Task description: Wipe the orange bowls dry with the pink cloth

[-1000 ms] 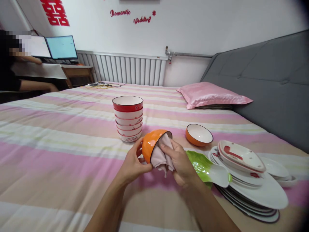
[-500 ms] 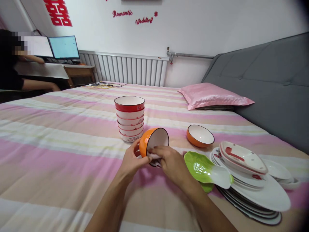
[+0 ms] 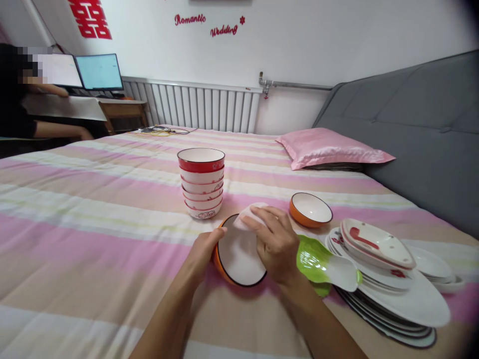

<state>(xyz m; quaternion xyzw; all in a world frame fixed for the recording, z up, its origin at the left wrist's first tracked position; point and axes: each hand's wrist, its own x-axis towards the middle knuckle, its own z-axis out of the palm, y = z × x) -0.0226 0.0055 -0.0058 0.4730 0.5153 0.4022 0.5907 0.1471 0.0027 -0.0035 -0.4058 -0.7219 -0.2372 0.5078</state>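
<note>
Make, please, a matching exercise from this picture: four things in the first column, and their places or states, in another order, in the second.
Things
1. Pale cloth
2. Glossy green-and-white leaf-shaped dish
3. Round red-and-white bowls
4. Shiny pink pillow

Places or states
A. Nested one in another, in an upright tower
B. Next to the grey padded headboard
C. Under the fingers of the right hand, at the rim of the round orange bowl
D. Beside the pile of white plates

Pairs: 1-C, 2-D, 3-A, 4-B
</note>
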